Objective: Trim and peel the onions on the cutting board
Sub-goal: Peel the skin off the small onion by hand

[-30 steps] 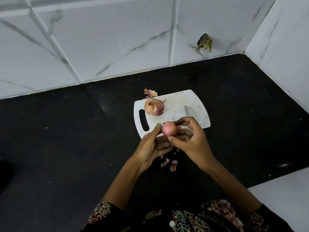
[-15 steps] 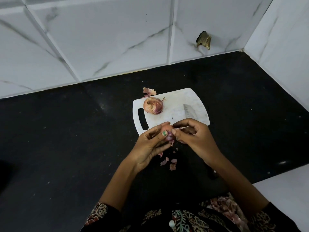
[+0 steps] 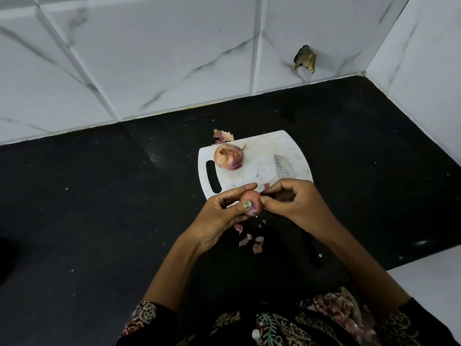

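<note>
The white cutting board (image 3: 262, 168) lies on the black counter (image 3: 99, 208), handle slot to its left end. Just off the board's near edge, the left hand (image 3: 219, 216) grasps a small pinkish onion (image 3: 252, 203), fingers curled over its top and the thumb, with a green-painted nail, pressed across its front, so much of the bulb is hidden. The right hand (image 3: 296, 206) meets the onion's right side with thumb and forefinger pinched together at its surface; whether they hold a shred of skin is too small to tell. A second onion (image 3: 228, 156), still in its papery skin, sits on the board beside the handle slot. The knife (image 3: 283, 167) rests its blade on the board's right part; the right hand covers its middle, and the dark handle barely shows against the counter nearer the person. Loose peel scraps (image 3: 252, 239) lie on the counter off the board's near edge, and another peel piece (image 3: 222, 136) at its far edge.
</note>
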`<state>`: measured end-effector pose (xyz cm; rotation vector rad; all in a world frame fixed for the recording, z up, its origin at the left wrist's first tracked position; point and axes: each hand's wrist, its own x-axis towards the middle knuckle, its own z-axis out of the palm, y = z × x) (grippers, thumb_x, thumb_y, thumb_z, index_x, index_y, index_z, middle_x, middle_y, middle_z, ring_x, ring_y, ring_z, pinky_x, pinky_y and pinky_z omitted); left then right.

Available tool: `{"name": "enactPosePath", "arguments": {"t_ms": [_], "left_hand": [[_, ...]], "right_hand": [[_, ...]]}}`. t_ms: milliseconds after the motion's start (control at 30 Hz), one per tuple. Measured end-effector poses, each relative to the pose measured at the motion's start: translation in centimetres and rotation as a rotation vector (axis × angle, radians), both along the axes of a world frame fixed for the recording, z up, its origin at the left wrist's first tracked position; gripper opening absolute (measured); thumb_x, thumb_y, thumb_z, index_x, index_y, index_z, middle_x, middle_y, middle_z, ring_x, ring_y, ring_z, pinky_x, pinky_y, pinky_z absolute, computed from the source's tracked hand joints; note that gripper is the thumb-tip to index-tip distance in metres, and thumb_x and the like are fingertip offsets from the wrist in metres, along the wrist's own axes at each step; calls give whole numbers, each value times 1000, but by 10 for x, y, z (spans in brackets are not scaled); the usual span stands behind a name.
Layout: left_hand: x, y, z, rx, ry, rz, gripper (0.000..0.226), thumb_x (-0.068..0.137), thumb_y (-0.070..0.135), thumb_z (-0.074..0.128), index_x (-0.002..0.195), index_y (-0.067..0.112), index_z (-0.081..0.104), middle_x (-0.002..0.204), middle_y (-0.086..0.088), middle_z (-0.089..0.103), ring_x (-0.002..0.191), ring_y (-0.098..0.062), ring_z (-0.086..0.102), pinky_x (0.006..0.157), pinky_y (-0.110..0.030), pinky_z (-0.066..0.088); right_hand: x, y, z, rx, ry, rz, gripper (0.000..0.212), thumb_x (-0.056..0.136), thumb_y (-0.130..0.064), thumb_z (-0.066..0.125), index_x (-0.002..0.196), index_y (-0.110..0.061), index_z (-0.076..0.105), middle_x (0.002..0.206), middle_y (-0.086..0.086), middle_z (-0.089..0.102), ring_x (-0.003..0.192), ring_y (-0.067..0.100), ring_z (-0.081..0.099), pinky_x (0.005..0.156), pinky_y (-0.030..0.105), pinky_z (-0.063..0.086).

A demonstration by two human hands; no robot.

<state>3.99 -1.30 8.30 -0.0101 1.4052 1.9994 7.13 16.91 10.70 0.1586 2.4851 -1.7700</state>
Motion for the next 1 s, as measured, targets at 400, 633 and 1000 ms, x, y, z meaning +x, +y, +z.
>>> {"name": "enactPosePath", "arguments": {"t_ms": [400, 633, 1000], "left_hand": [[-5, -5, -4, -69, 64, -89, 40, 76, 9, 67, 115, 16, 67, 111, -6, 71, 93, -22, 70, 83, -31, 58], [0, -3, -9, -62, 38, -76, 40, 73, 13, 69, 112, 20, 69, 111, -8, 70, 89, -22, 68, 74, -25, 58], [-3, -2, -10, -37, 41, 59, 41, 70, 9, 71, 110, 19, 70, 121, -10, 64, 95, -23, 70, 75, -23, 58]], "right_hand": [[4, -3, 3, 47, -24, 54, 16, 68, -7, 80, 77, -15, 71, 73, 0, 73, 68, 10, 70, 64, 17, 55], [4, -3, -7, 155, 83, -21, 6, 73, 2, 71, 71, -4, 72, 65, 2, 70, 62, 8, 65, 64, 23, 52], [9, -16, -14, -32, 41, -64, 16, 77, -11, 76, 92, -9, 70, 87, -4, 73, 83, 5, 70, 73, 17, 54]]}}
